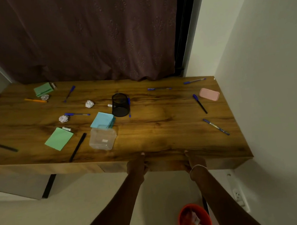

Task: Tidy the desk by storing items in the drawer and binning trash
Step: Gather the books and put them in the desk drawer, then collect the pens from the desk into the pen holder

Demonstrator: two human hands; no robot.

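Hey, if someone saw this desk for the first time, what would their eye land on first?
The scatter across the wooden desk: blue pens, crumpled paper balls and coloured note pads around a black mesh pen cup at its middle. Then the left hand and right hand at the desk's front edge, and the orange bin on the floor below.

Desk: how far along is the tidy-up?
Done: barely anything; the bin holds some scraps. In hand: left hand and right hand grip the drawer front, which is not yet pulled out. Left: paper balls, pens, notes, cup, box and pink case all lie on the desk.
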